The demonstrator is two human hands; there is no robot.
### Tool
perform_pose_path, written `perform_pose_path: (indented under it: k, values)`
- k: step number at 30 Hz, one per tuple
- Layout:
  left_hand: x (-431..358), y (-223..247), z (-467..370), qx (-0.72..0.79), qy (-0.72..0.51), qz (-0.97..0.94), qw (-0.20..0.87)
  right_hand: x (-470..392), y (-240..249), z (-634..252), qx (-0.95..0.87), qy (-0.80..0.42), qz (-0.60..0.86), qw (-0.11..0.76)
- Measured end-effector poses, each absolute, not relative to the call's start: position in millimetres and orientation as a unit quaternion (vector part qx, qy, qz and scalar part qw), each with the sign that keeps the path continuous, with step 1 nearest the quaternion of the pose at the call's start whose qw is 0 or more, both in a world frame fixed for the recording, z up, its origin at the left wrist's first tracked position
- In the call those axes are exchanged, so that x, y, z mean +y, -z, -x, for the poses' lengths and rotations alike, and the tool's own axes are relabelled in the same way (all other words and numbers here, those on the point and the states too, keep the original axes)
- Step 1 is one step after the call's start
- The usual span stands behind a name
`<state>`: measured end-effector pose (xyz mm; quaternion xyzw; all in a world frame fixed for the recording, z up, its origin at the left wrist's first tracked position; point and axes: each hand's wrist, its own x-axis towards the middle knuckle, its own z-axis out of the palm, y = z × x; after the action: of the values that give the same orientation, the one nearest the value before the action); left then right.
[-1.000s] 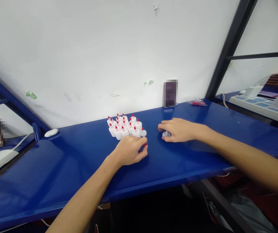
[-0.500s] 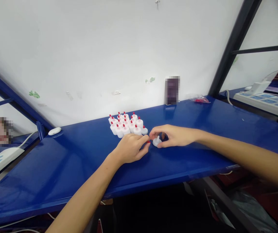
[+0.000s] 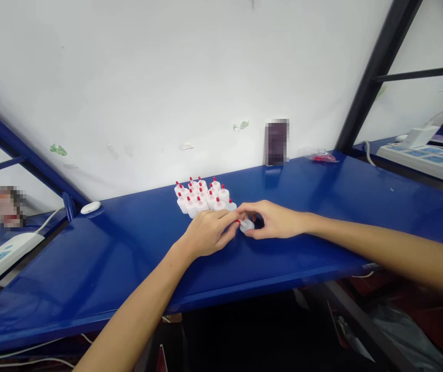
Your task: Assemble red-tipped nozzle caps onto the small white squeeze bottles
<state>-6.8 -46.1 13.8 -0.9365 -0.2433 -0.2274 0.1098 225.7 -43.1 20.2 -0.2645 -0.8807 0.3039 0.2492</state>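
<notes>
My left hand (image 3: 210, 232) pinches a small red cap (image 3: 238, 221) between thumb and fingertips. The cap meets the nozzle of a small white squeeze bottle (image 3: 247, 226), which is tilted toward it. My right hand (image 3: 271, 220) is closed around that bottle, thumb in front and fingers behind. Just beyond my left hand, several white bottles (image 3: 192, 207) with red tips stand upright in a close group on the blue table (image 3: 136, 237). My hands hide part of the nearest ones.
A blurred dark upright object (image 3: 277, 143) leans on the wall. A clear plastic bag with red pieces (image 3: 323, 157) lies at the back right. A white oval object (image 3: 90, 207) rests at the back left. Power strips (image 3: 418, 155) lie beyond the table's right side.
My right hand has tilted the bottle and moved it left, so its nozzle now meets the red cap in my left hand. The view has shifted slightly.
</notes>
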Motion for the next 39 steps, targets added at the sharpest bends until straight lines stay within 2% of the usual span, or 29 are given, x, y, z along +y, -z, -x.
perform_pose_path:
  k: [8, 17, 23, 29, 35, 39]
  values:
    - [-45, -15, 7, -0.270, 0.195, 0.935, 0.124, -44, -19, -225, -0.849, -0.361, 0.284, 0.261]
    - [-51, -21, 7, -0.315, 0.130, 0.939, 0.058, -43, -13, -223, -0.738, -0.541, 0.273, 0.298]
    - [-48, -18, 4, -0.331, 0.095, 0.935, 0.090, -43, -15, -223, -0.730, -0.570, 0.255, 0.277]
    - [-46, -18, 4, -0.332, 0.095, 0.934, 0.088, -40, -14, -228, -0.800, -0.450, 0.293, 0.266]
    - [-49, -16, 1, -0.324, 0.095, 0.939, 0.071, -40, -13, -228, -0.910, -0.154, 0.326, 0.204]
    - [-50, -15, -1, -0.315, 0.081, 0.942, 0.079, -41, -9, -223, -0.919, -0.064, 0.351, 0.165]
